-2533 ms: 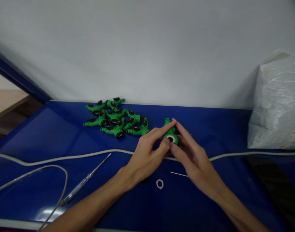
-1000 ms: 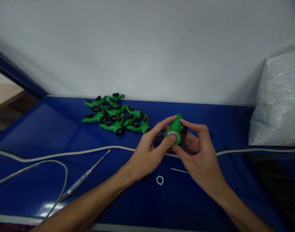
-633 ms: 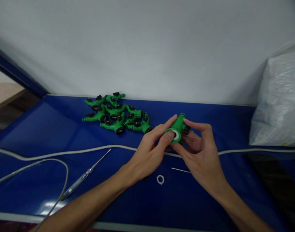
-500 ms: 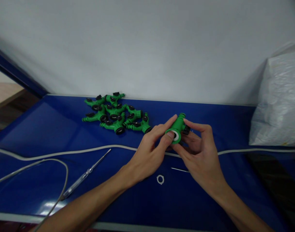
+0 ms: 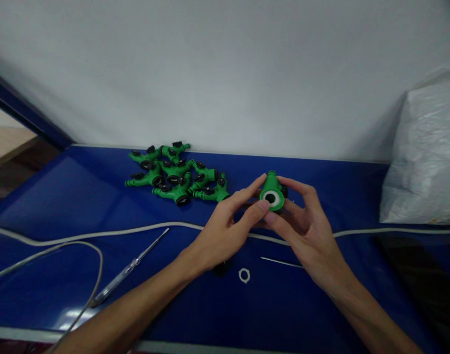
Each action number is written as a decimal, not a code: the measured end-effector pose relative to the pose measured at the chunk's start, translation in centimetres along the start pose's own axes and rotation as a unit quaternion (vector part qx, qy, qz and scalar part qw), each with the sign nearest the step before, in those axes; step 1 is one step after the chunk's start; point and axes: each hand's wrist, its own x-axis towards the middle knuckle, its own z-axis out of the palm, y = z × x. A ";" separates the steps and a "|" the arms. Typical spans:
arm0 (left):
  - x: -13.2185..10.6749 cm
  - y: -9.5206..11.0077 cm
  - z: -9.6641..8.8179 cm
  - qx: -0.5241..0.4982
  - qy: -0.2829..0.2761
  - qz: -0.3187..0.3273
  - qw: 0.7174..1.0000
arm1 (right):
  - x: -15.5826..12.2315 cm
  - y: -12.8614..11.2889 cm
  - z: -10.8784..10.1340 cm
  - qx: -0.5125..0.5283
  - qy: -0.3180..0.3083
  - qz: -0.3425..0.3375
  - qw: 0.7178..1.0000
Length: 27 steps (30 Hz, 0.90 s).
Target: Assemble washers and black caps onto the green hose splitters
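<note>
Now we held the green fitting (image 5: 272,195) clamped between both hands, left hand (image 5: 225,231) and right hand (image 5: 309,231), fingers seating its white ring; next called for careful thumb pressure.

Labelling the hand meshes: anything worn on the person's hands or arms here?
Nothing worn. The left hand and right hand are bare: no gloves, rings or watch in view. Both forearms are bare to the frame edge, no sleeves showing. Fingers slender, nails short.
</note>
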 end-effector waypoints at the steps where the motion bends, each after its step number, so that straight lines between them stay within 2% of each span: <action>1: 0.1 -0.1 -0.1 -0.001 -0.003 0.006 1.000 | 0.0 -0.1 -0.1 0.008 -0.011 0.002 1.000; 7: 0.6 -1.0 -1.1 0.095 -0.015 0.092 0.991 | 0.4 -0.3 -0.5 0.021 -0.015 0.011 1.000; 16: 0.8 -1.2 -1.5 0.197 -0.050 0.131 0.970 | 0.8 -0.2 -1.0 0.041 0.008 0.025 0.999; 20: 0.6 -1.8 -1.3 0.262 -0.042 0.157 0.951 | 0.8 -0.4 -1.0 0.051 0.011 0.040 0.998; 24: 0.4 -2.3 -1.3 0.263 -0.012 0.161 0.951 | 1.0 -0.4 -1.1 0.056 0.015 0.057 0.997; 27: 0.4 -2.2 -1.4 0.270 -0.010 0.164 0.949 | 1.1 -0.4 -1.3 0.045 0.021 0.069 0.996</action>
